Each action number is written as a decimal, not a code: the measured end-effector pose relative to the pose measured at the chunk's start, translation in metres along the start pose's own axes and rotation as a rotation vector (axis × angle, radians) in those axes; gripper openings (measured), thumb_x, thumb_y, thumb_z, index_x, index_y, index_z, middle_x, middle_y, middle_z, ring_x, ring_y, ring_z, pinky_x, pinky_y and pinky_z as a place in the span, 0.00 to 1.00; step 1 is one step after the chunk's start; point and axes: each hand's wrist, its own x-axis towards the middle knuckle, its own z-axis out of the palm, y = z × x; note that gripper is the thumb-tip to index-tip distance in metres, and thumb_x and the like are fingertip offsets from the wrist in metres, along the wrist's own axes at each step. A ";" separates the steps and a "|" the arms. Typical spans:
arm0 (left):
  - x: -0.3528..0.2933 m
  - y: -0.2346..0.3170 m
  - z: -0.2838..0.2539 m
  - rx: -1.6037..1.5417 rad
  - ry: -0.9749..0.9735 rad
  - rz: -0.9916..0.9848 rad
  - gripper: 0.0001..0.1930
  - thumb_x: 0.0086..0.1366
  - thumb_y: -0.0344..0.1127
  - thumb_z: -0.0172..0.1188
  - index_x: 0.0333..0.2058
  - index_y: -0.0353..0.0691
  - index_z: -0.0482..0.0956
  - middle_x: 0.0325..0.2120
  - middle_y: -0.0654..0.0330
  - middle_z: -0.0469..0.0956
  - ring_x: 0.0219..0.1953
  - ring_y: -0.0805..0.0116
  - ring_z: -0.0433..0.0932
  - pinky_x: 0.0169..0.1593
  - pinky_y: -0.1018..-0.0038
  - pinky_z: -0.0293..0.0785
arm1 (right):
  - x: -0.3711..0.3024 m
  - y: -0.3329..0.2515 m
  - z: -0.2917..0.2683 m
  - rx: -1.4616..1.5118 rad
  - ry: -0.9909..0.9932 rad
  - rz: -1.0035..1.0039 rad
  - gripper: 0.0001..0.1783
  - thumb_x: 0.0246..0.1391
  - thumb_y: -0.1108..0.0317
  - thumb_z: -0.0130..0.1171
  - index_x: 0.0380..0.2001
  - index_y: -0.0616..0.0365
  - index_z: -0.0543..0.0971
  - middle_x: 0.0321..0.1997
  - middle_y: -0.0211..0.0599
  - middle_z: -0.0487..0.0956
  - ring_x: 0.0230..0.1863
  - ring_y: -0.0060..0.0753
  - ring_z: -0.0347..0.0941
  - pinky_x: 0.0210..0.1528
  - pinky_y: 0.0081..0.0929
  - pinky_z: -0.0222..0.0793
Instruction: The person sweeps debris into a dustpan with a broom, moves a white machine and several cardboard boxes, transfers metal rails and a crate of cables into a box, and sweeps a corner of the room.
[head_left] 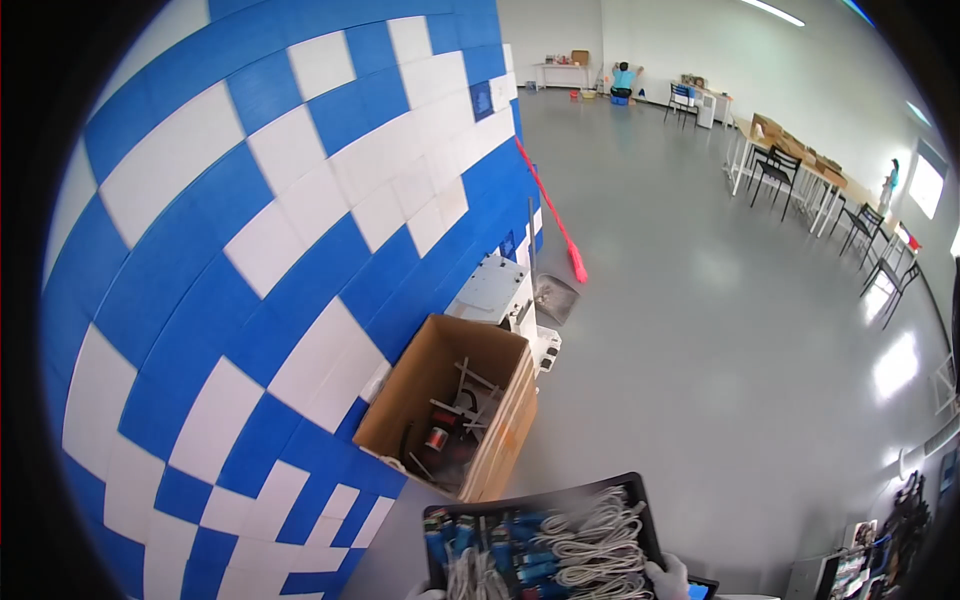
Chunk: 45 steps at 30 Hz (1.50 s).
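A black tray is at the lower edge of the view, held up in front of me. Bundles of white cable fill its right part, each coiled and tied. Blue connectors lie on the left and in the middle, with more white cable below them. My right hand, in a pale glove, is closed round the tray's right side. Of my left hand, just a small gloved part shows at the tray's left side, and most of its fingers are cut off by the frame.
Ahead on the left, an open cardboard box holds strips, a spool and scraps. Behind it are a white cabinet, a dustpan and a red broom. A blue and white wall runs along the left. Tables, chairs and people are farther off.
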 end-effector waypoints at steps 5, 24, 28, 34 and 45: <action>0.080 0.044 0.126 -0.138 -0.137 -0.069 0.16 0.52 0.32 0.50 0.40 0.32 0.72 0.27 0.59 0.74 0.27 0.69 0.71 0.31 0.75 0.68 | 0.066 -0.064 -0.086 0.080 0.124 0.047 0.14 0.50 0.68 0.50 0.36 0.68 0.73 0.28 0.35 0.75 0.29 0.24 0.67 0.32 0.24 0.65; 0.435 0.202 0.303 -0.128 -0.112 0.067 0.13 0.49 0.23 0.48 0.36 0.31 0.72 0.31 0.58 0.74 0.31 0.72 0.72 0.39 0.78 0.68 | 0.513 -0.301 -0.041 0.056 0.059 0.024 0.11 0.53 0.68 0.47 0.35 0.63 0.74 0.20 0.20 0.68 0.18 0.10 0.55 0.17 0.11 0.51; 0.485 0.242 0.323 -0.678 -0.005 -0.054 0.16 0.48 0.21 0.46 0.39 0.30 0.67 0.31 0.56 0.73 0.32 0.68 0.72 0.41 0.75 0.70 | 0.663 -0.327 -0.014 0.046 -0.165 -0.132 0.14 0.50 0.69 0.51 0.38 0.68 0.73 0.31 0.35 0.76 0.31 0.23 0.70 0.35 0.23 0.67; 0.570 0.270 0.334 -0.966 0.314 0.035 0.16 0.48 0.21 0.48 0.39 0.29 0.66 0.33 0.55 0.72 0.35 0.65 0.72 0.41 0.73 0.69 | 0.825 -0.435 0.122 -0.316 -0.485 -0.255 0.13 0.51 0.70 0.48 0.37 0.70 0.73 0.30 0.33 0.75 0.29 0.21 0.67 0.32 0.21 0.65; 0.735 0.259 0.269 -0.730 0.846 0.152 0.16 0.50 0.26 0.52 0.41 0.33 0.70 0.32 0.55 0.74 0.31 0.64 0.73 0.37 0.72 0.69 | 0.998 -0.426 0.364 -0.388 -0.806 -0.410 0.12 0.51 0.67 0.50 0.33 0.66 0.74 0.25 0.27 0.72 0.26 0.18 0.61 0.28 0.20 0.60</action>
